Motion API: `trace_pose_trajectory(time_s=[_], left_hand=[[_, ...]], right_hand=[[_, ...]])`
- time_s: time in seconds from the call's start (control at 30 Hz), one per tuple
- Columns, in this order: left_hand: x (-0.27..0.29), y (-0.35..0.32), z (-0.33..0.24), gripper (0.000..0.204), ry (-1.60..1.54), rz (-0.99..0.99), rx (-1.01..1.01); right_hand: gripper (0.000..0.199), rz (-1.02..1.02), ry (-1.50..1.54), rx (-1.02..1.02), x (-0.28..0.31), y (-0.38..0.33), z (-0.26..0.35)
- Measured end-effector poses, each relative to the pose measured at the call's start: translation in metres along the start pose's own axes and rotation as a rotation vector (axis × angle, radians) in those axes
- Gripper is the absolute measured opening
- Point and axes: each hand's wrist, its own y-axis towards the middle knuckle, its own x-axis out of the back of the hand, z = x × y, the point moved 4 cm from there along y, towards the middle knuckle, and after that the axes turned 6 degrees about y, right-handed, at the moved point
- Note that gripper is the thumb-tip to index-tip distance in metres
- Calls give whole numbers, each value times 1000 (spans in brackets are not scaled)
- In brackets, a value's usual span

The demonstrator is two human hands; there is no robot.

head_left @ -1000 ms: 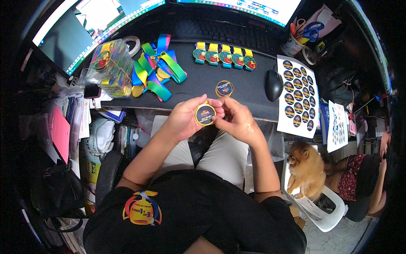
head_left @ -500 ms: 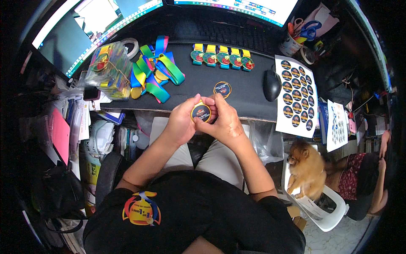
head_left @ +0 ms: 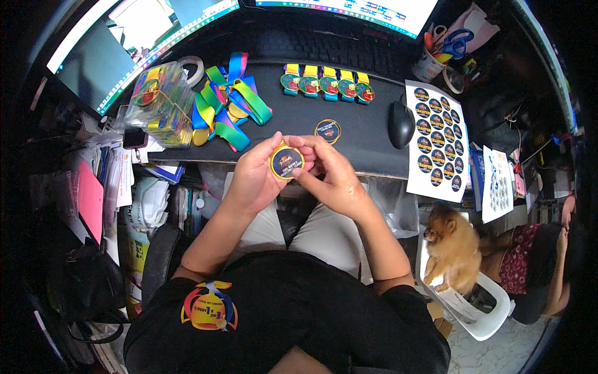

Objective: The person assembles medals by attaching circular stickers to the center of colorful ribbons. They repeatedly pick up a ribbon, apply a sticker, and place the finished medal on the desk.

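A round gold-rimmed medal (head_left: 287, 163) with a black printed face rests in my left hand (head_left: 252, 181), whose fingers and thumb close round it. At its right edge is my right hand (head_left: 339, 184), with the thumb at the rim and the fingers curled behind. Just beyond my hands, a black printed disc (head_left: 327, 130) with a thin gold ring lies on the dark desk mat (head_left: 367, 153). Further back, several small medals (head_left: 328, 86) with yellow and teal ribbons lie in a row. A pile of green, blue and yellow ribbons (head_left: 249, 103) with gold medals sits to the left.
A banded stack of clear packets (head_left: 159, 103) and a tape roll (head_left: 192, 71) stand at the left. On the right are a black mouse (head_left: 400, 124), a sheet of round stickers (head_left: 436, 146) and a cup of scissors (head_left: 428, 65). A dog (head_left: 451, 249) sits on a white chair (head_left: 492, 315) beside another person.
The medal and my left hand have shifted slightly left. My right hand has loosened and moved a little right, so more of the medal's face shows.
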Motion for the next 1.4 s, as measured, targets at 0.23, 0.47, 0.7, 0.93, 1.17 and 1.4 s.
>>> trace_pose_trajectory(time_s=[0.23,0.47,0.7,0.93,1.17,1.4], left_hand=[[-5,1,23,42,-59,110,-39],[-23,-12,9,37,459,-30,-494],[-17,-33,-36,34,-175,-8,-447],[3,-107,-144,36,-426,291,-859],[28,-140,-182,31,-186,254,-1011],[48,-133,-183,27,-126,205,-929]], right_hand=[[29,-287,-172,-5,-8,-7,-3],[35,-467,-90,237,-33,-19,11],[17,-89,663,-212,-17,-39,10],[12,-321,453,-127,72,-46,22],[12,-370,190,-345,117,-49,5],[10,-350,53,-349,106,-34,-14]])
